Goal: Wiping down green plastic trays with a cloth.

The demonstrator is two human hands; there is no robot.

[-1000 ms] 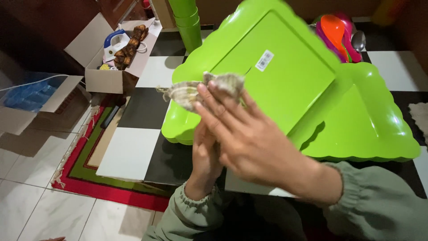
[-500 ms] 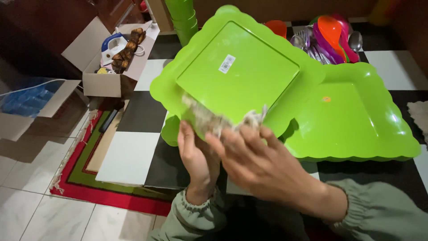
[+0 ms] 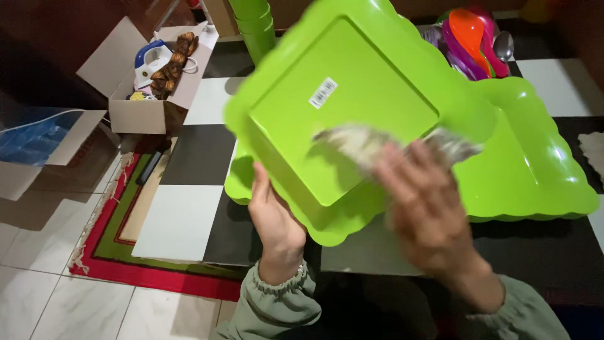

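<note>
My left hand [image 3: 275, 217] grips the near edge of a lime-green plastic tray [image 3: 327, 94] and holds it tilted up, underside toward me, with a small white sticker on it. Blurred with motion, my right hand [image 3: 428, 214] presses a pale, crumpled cloth [image 3: 362, 141] against the tray's underside. A second lime-green tray [image 3: 535, 164] with a scalloped rim lies flat on the checkered floor behind and to the right of the held tray.
Colourful plastic spoons and ladles [image 3: 472, 38] lie at the back right. A stack of green cups [image 3: 255, 25] stands at the back. An open cardboard box [image 3: 151, 82] with small items sits at left, beside a red-and-green rug [image 3: 119, 214].
The held tray has risen and tilted more toward me. My right hand with the cloth has swept from the tray's near edge to its right side. My left hand still holds the near edge.
</note>
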